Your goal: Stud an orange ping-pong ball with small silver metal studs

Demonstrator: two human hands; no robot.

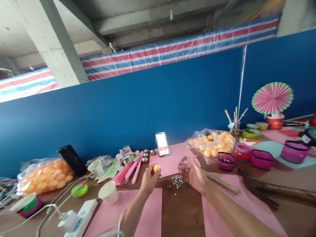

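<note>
Brown table (183,215), orange ball (157,167), partly hidden by left fingers (151,171)

Wkshp: tools (287,191), bare conc. ceiling (143,16)

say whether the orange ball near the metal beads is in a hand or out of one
In: the left hand holds the orange ball, which shows between thumb and fingers.

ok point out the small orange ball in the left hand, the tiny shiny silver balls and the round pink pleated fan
Small orange ball (157,168), head view: its exposed side
Tiny shiny silver balls (177,181), head view: cluster's middle
Round pink pleated fan (272,98), head view: pleated face
</note>
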